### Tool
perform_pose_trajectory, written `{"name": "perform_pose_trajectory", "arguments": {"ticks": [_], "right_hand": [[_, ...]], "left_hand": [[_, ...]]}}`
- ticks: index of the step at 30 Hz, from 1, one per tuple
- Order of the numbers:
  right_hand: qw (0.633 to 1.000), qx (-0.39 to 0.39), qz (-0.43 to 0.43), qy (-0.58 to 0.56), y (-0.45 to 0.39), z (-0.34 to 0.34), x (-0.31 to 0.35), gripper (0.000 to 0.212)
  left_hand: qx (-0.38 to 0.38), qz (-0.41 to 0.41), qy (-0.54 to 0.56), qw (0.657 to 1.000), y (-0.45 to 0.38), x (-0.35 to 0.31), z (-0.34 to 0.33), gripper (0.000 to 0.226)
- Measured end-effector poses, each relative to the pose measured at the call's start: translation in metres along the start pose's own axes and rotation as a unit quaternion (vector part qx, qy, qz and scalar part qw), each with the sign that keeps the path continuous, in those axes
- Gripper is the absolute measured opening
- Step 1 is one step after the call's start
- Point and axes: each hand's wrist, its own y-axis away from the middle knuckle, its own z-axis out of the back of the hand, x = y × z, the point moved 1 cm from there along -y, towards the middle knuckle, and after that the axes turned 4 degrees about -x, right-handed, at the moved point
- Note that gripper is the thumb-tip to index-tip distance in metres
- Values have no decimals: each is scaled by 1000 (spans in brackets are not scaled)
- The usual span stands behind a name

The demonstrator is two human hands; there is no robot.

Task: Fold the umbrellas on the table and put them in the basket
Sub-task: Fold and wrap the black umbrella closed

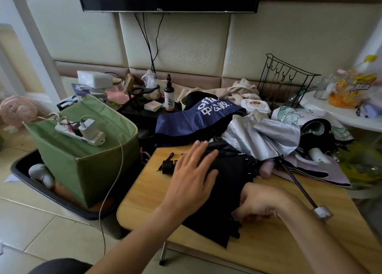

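Left hand [191, 176] flat, fingers straight, pressing the black umbrella [229, 182] on the wooden table [289, 242]; right hand [256, 203] curled, pinching the umbrella's near cloth edge; silver umbrella [266, 137] and blue umbrella [192, 120] lie behind, unfolded; green basket [86, 164] stands left of table, power strip [80, 133] across its top.

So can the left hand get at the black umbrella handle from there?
Probably yes: the left hand lies flat on the black folded umbrella, its short black handle beside it, uncovered.
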Motion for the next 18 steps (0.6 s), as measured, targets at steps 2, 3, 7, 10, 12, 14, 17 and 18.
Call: {"name": "perform_pose_trajectory", "arguments": {"ticks": [2,3,7,10,12,14,17,18], "right_hand": [[999,11,-8,32,-3,0,2,36],[999,18,-14,47,-4,2,3,36],[996,25,-22,78,-4,15,7,37],[995,-99,1,-25,-10,34,7,41],[968,-219,58,-111,-16,46,8,27],[930,-311,131,-146,-26,53,12,12],[924,-328,167,-106,-47,49,17,30],[931,-319,154,-84,-55,45,18,32]], "left_hand": [[67,-25,-53,996,6,2,-22,56],[90,-23,-73,993,12,5,-32,59],[123,-19,-119,985,27,11,-51,68],[124,-27,-128,984,26,11,-51,71],[132,-32,-132,982,27,11,-52,72],[138,-33,-131,981,28,11,-52,73],[137,-36,-130,981,27,11,-52,73],[136,-36,-130,981,27,11,-51,73]]}}
